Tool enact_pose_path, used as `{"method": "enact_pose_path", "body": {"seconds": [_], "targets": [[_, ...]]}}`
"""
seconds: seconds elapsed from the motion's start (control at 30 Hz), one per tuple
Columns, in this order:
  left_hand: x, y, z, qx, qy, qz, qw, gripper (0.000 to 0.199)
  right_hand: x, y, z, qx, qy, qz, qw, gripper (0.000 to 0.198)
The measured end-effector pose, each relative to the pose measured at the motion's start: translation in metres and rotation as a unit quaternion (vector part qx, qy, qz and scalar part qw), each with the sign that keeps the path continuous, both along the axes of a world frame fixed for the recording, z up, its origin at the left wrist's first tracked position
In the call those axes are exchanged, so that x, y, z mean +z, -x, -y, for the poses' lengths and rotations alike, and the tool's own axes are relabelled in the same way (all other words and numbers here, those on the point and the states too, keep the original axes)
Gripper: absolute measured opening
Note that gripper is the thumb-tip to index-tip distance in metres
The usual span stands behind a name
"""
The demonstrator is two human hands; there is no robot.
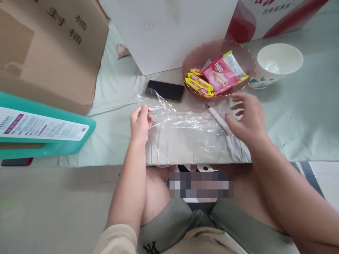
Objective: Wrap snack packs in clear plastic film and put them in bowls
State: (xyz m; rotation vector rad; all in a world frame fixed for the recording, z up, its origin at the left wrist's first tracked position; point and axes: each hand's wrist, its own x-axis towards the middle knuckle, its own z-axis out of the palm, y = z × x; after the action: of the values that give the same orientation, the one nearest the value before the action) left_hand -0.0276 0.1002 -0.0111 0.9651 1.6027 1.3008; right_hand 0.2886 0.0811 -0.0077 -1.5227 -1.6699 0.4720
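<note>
A crumpled clear plastic bag or sheet (182, 121) lies spread along the front of the table. My left hand (140, 123) pinches its left end, fingers closed. At the other end my right hand (246, 118) hovers with thumb and fingers apart, holding nothing that I can see. Just left of its thumb rests a slim pale stick, perhaps a pen (218, 118), with a dark tip; I cannot tell whether it is under the plastic. Behind the plastic lies a black phone (165, 90), and beside that a pink scalloped bowl (190, 60) holds wrapped wafer snacks (221, 74).
A white paper tub (279, 65) with blue print stands right of the bowl. Behind are a white box (180, 31) and a red-and-white carton (265, 21). A large cardboard box (53, 53) and a green container (47, 127) occupy the left. The cloth-covered table's edge is near my lap.
</note>
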Motion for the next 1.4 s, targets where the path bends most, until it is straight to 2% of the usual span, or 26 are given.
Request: {"method": "enact_pose_path", "body": {"seconds": [0.1, 0.17, 0.23, 0.33, 0.4, 0.5, 0.57, 0.63, 0.73, 0.8, 0.87, 0.93, 1.0, 1.07, 1.17, 1.23, 1.3, 1.4], "targets": [[-0.001, 0.002, 0.001, -0.017, -0.011, -0.015, 1.0, 0.036, 0.001, -0.002, 0.003, 0.123, -0.083, 0.084, 0.985, 0.058], [-0.001, 0.003, 0.002, -0.034, -0.017, -0.021, 0.999, 0.036, -0.002, 0.002, 0.002, 0.181, -0.085, 0.112, 0.973, 0.057], [-0.001, 0.002, 0.002, -0.052, -0.018, -0.021, 0.998, 0.035, -0.008, 0.007, 0.0, 0.192, -0.06, 0.136, 0.97, 0.042], [0.0, 0.002, 0.002, -0.072, -0.017, -0.017, 0.997, 0.037, -0.01, 0.013, -0.003, 0.182, -0.024, 0.117, 0.976, 0.012], [-0.001, 0.003, 0.002, -0.075, -0.022, -0.016, 0.997, 0.038, -0.007, 0.014, -0.004, 0.151, -0.006, 0.046, 0.987, 0.011], [-0.002, 0.006, 0.002, -0.068, -0.032, -0.021, 0.997, 0.039, -0.001, 0.011, -0.002, 0.046, 0.023, -0.097, 0.994, 0.01], [-0.003, 0.007, 0.003, -0.062, -0.041, -0.016, 0.997, 0.039, 0.001, 0.008, -0.001, -0.013, 0.032, -0.185, 0.982, 0.014], [-0.003, 0.007, 0.003, -0.06, -0.055, 0.003, 0.997, 0.04, 0.002, 0.007, 0.0, -0.042, 0.035, -0.257, 0.965, 0.016], [-0.001, 0.004, 0.003, -0.048, -0.083, 0.04, 0.995, 0.042, 0.006, 0.008, 0.002, -0.022, 0.082, -0.328, 0.941, 0.028], [0.0, 0.002, 0.002, -0.032, -0.105, 0.064, 0.992, 0.041, 0.01, 0.01, 0.004, 0.028, 0.146, -0.312, 0.938, 0.034], [0.002, 0.001, 0.001, -0.014, -0.127, 0.085, 0.988, 0.04, 0.012, 0.01, 0.006, 0.052, 0.183, -0.27, 0.944, 0.028], [0.004, 0.002, 0.001, 0.002, -0.132, 0.098, 0.986, 0.04, 0.013, 0.01, 0.007, 0.027, 0.161, -0.266, 0.95, 0.021], [0.006, 0.004, 0.003, -0.008, -0.103, 0.102, 0.989, 0.043, 0.012, 0.008, 0.006, -0.022, 0.11, -0.3, 0.947, 0.019], [0.008, 0.007, 0.006, -0.065, -0.054, 0.112, 0.99, 0.05, 0.011, 0.007, 0.004, -0.057, 0.081, -0.323, 0.941, 0.021], [0.009, 0.01, 0.011, -0.175, 0.014, 0.124, 0.977, 0.06, 0.011, 0.006, 0.0, -0.09, 0.083, -0.325, 0.938, 0.022], [0.008, 0.01, 0.014, -0.209, 0.055, 0.102, 0.971, 0.054, 0.012, 0.006, -0.001, -0.099, 0.079, -0.314, 0.941, 0.022], [0.008, 0.009, 0.016, -0.215, 0.082, 0.067, 0.971, 0.042, 0.012, 0.006, -0.002, -0.106, 0.064, -0.305, 0.944, 0.021], [0.007, 0.009, 0.016, -0.195, 0.071, 0.046, 0.977, 0.034, 0.011, 0.005, -0.003, -0.12, 0.045, -0.3, 0.945, 0.019]]}}
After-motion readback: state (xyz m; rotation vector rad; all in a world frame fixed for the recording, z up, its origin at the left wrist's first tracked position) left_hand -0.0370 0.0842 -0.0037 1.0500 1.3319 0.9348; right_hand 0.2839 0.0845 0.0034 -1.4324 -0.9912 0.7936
